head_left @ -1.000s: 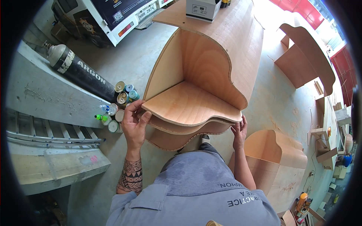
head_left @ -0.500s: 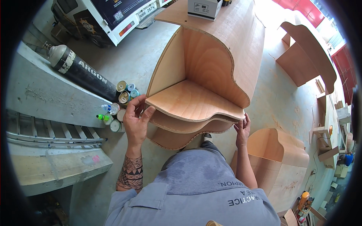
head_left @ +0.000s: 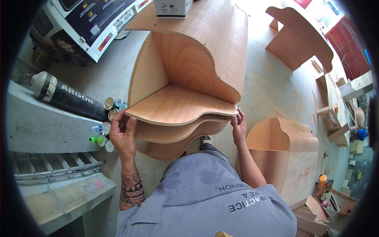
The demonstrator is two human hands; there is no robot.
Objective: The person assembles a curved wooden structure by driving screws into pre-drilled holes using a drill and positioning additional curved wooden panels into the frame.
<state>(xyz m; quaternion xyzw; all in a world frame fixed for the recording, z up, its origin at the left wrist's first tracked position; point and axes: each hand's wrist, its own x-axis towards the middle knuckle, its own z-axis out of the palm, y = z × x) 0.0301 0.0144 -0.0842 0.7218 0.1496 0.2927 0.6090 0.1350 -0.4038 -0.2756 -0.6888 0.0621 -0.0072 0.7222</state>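
A plywood panel (head_left: 177, 103) with a wavy front edge lies level in front of me, its back edges against the upright walls of a curved plywood unit (head_left: 225, 51). At the panel's left corner my left hand (head_left: 124, 134) is closed, thumb near its edge and fingers around the outer side. My right hand (head_left: 239, 128) grips the right end of the same panel, fingertips at the edge. Below it, a second wavy plywood layer (head_left: 158, 132) and a lower one with a notched edge (head_left: 162, 152) show. The undersides are hidden.
A box (head_left: 171, 8) stands on top of the unit. To the left are a gas cylinder (head_left: 67, 94), several cans (head_left: 109, 103) and a ladder (head_left: 59, 162), with a van (head_left: 89, 35) beyond. Another curved plywood unit (head_left: 280, 158) stands to my right, near wood offcuts (head_left: 312, 219).
The whole scene has shifted left in the picture as my view turned. Both hands keep their hold at the panel's two ends; the panel looks unmoved against the unit.
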